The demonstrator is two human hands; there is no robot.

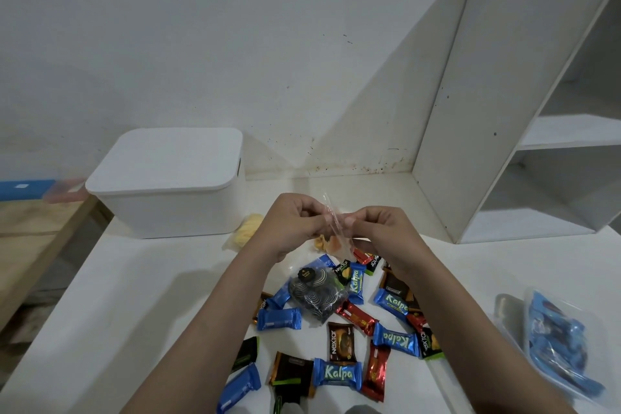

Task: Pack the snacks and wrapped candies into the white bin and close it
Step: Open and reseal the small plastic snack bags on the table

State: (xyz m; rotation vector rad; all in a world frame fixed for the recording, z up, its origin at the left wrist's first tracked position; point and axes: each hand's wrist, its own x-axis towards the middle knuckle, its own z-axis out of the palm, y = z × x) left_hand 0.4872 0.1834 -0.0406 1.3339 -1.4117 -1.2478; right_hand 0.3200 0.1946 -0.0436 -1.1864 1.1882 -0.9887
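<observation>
Two hands meet above a white worktop [117, 279]; the left hand [295, 222] and the right hand [379, 228] pinch between their fingertips the top of a clear plastic bag [336, 232] holding a few orange-yellow pieces. Just below the hands and between the forearms lies a loose scatter of wrapped snacks [336, 329]: roughly eight blue wrappers, four of them reading Kalpa, about four red foil ones, several dark brown or black Nextar packs, and one clear packet of dark spiral-patterned biscuits [316, 292]. One white bin [168, 185] stands beyond and left of the left hand, its lid on; a pale yellow item [247, 233] sits beside its near corner. Right of the right forearm rests a clear tray of blue packets [557, 339], near the worktop's edge. Beyond the right hand rises a white shelf unit [504, 111] against a white wall [235, 44]; bare worktop lies open left of the left forearm, ending at an edge over a wooden floor [30, 239].
</observation>
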